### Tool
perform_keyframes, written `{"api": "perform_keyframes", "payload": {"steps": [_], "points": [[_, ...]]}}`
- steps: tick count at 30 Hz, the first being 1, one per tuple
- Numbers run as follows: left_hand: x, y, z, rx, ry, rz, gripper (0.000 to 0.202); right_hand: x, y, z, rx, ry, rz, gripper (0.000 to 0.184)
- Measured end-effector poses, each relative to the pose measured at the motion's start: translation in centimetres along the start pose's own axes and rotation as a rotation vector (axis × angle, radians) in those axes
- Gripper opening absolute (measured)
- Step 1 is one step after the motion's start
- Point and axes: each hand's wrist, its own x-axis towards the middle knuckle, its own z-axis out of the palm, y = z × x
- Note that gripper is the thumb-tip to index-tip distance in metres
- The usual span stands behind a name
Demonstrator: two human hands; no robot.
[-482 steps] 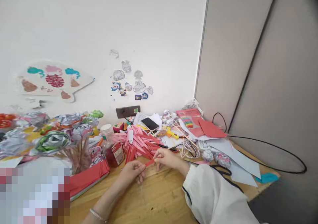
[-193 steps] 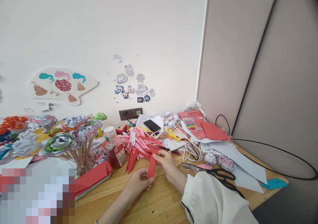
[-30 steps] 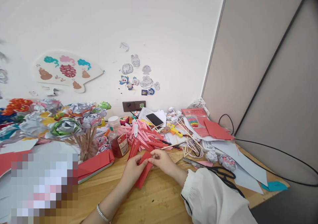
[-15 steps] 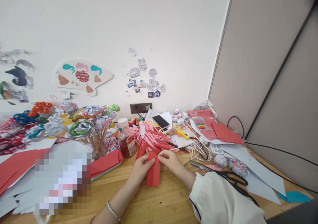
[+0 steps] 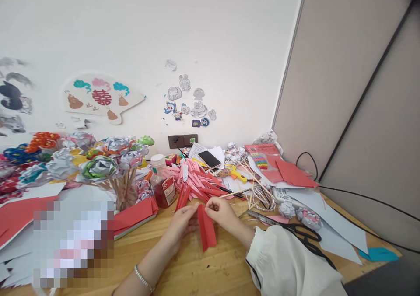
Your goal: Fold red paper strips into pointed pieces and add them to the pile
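A creased strip of red paper [image 5: 207, 232] hangs between my hands just above the wooden table, its lower end pointing toward me. My left hand [image 5: 184, 221] pinches the upper left edge of the paper, fingers behind it. On the other side, my right hand [image 5: 220, 212] grips the upper right edge between thumb and forefinger, the other fingers curled. Right behind both hands lies a heap of pink and red paper strips [image 5: 193, 180]. Black-handled scissors [image 5: 302, 232] rest beside my right forearm.
Paper flowers on sticks [image 5: 98, 167] stand at the left behind red paper sheets [image 5: 134, 217]. A glue bottle [image 5: 160, 178], a phone [image 5: 209, 159], a yellow glue gun [image 5: 236, 173] and a bead string [image 5: 262, 199] lie toward the wall. White sheets [image 5: 337, 243] cover the right side.
The red paper has tilted, its lower end swinging right, and its crease shows more. My left hand has shifted to the paper's upper left edge. The view has turned slightly right.
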Motion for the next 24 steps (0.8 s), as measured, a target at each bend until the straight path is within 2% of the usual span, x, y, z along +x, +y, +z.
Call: {"api": "perform_keyframes", "payload": {"steps": [7, 9, 12, 16, 24], "points": [[-1.0, 0.8, 0.8, 0.013, -0.029, -0.026, 0.033, -0.2, -0.5, 0.0, -0.105, 0.002, -0.050, 0.005], [-1.2, 1.0, 1.0, 0.026, -0.002, -0.010, 0.032, -0.2, -0.6, 0.1, -0.110, -0.001, -0.056, 0.005], [-1.2, 1.0, 1.2, 0.072, 0.050, 0.021, 0.030, -0.1, -0.6, 0.1, -0.076, -0.008, -0.037, 0.005], [-1.1, 0.9, 1.2, 0.122, 0.064, 0.083, 0.030, 0.0, -0.2, 0.0, 0.003, -0.032, -0.005, 0.004], [-1.3, 1.4, 1.0, -0.057, -0.018, -0.090, 0.028, 0.0, -0.1, 0.0, 0.003, -0.028, -0.021, 0.005]]}}
